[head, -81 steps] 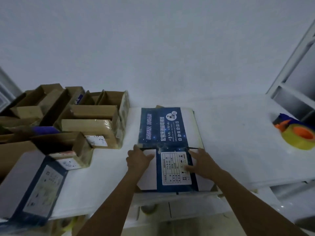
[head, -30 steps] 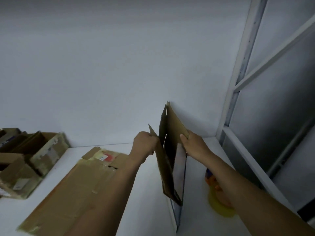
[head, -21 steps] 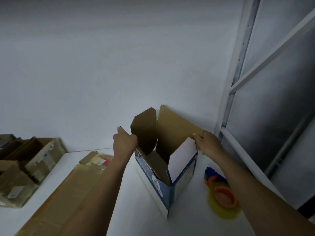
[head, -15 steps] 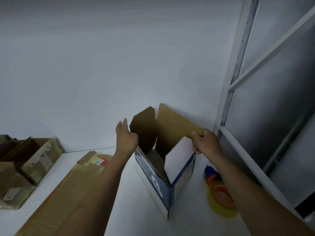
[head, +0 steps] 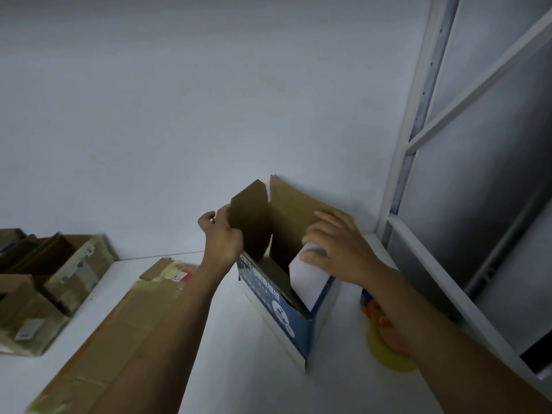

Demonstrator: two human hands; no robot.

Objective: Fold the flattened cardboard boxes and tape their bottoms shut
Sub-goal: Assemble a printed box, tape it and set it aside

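Observation:
A blue printed cardboard box (head: 277, 306) stands opened up on the white table (head: 236, 369), its brown flaps pointing upward. My left hand (head: 221, 237) grips the left flap at its outer edge. My right hand (head: 334, 249) lies with spread fingers on the white right flap, pressing it inward over the opening. The tall back flap (head: 295, 210) stands upright against the wall. A yellow tape roll with an orange holder (head: 385, 345) lies on the table right of the box, partly hidden under my right forearm.
A large flattened brown cardboard box (head: 119, 333) lies on the table to the left. Several folded brown boxes (head: 50, 282) are piled at the far left. A white metal shelf frame (head: 418, 144) rises at the right, close to the box.
The flat box was lifted off the table, stood on end and spread open into a square. Since half a second ago my right hand has shifted onto the white flap and pushes it inward.

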